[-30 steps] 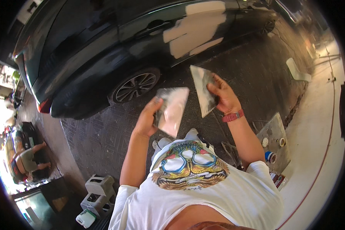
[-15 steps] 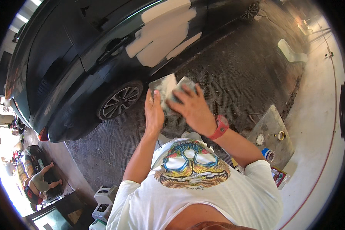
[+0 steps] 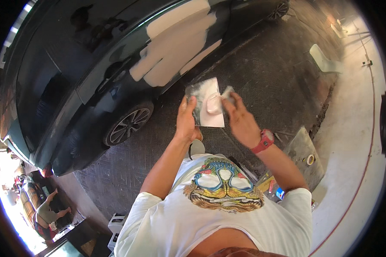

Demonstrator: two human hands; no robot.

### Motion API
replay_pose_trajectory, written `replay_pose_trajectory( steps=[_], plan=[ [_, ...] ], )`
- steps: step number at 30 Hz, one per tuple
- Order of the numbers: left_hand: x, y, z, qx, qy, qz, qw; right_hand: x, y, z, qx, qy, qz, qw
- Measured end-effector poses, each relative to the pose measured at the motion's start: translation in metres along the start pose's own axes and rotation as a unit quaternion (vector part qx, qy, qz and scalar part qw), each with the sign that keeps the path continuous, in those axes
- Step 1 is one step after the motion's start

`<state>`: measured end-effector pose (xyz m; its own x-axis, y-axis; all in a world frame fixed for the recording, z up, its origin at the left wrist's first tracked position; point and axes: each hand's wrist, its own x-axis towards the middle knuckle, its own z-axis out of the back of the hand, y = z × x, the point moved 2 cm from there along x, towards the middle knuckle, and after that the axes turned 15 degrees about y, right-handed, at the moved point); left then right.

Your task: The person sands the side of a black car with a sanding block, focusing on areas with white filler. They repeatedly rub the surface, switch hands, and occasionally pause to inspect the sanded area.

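My left hand (image 3: 186, 122) grips a flat square mixing board (image 3: 197, 95) by its left edge, thumb on top. Pale pinkish body filler (image 3: 213, 104) sits in a thick lump on the board's right half, with grey smears beside it. In my right hand (image 3: 243, 122) is a flat spreader (image 3: 228, 92), its edge smeared pale and close to the lump. Motion blurs the spreader and the fingertips; I cannot tell if it touches the filler. Ahead stands a dark car (image 3: 85, 64) with a broad beige filler patch (image 3: 176, 45) on its side.
The car's near wheel (image 3: 131, 124) is left of my hands. At right, a low table (image 3: 302, 150) holds a tape roll (image 3: 309, 159) and a blue-banded can (image 3: 280, 193). A pale curved panel (image 3: 324, 60) lies by the wall. Another person (image 3: 47, 212) is far left.
The board has moved right and now faces me more fully, showing the filler lump. My right hand has shifted right, with the spreader off the board's middle. The view has shifted slightly.
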<state>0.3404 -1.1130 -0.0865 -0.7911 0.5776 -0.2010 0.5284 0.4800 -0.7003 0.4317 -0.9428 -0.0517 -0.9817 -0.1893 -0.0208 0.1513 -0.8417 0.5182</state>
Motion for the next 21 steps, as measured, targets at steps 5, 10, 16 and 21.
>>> replay_pose_trajectory(
  steps=[5, 10, 16, 21],
  plan=[
    [0.064, -0.002, -0.001, -0.066, -0.007, 0.057, 0.996, 0.056, -0.018, 0.067, 0.189, -0.024, -0.051, 0.98],
    [0.136, -0.029, -0.009, -0.063, 0.003, -0.044, 0.997, 0.074, -0.045, 0.036, 0.111, 0.003, -0.075, 0.991],
    [0.178, -0.018, -0.015, 0.178, 0.038, 0.014, 0.983, 0.104, -0.115, 0.124, -0.09, -0.024, -0.106, 0.99],
    [0.189, -0.007, -0.075, 0.364, -0.059, -0.027, 0.929, 0.111, -0.118, 0.12, -0.15, -0.004, 0.008, 0.989]
  ],
)
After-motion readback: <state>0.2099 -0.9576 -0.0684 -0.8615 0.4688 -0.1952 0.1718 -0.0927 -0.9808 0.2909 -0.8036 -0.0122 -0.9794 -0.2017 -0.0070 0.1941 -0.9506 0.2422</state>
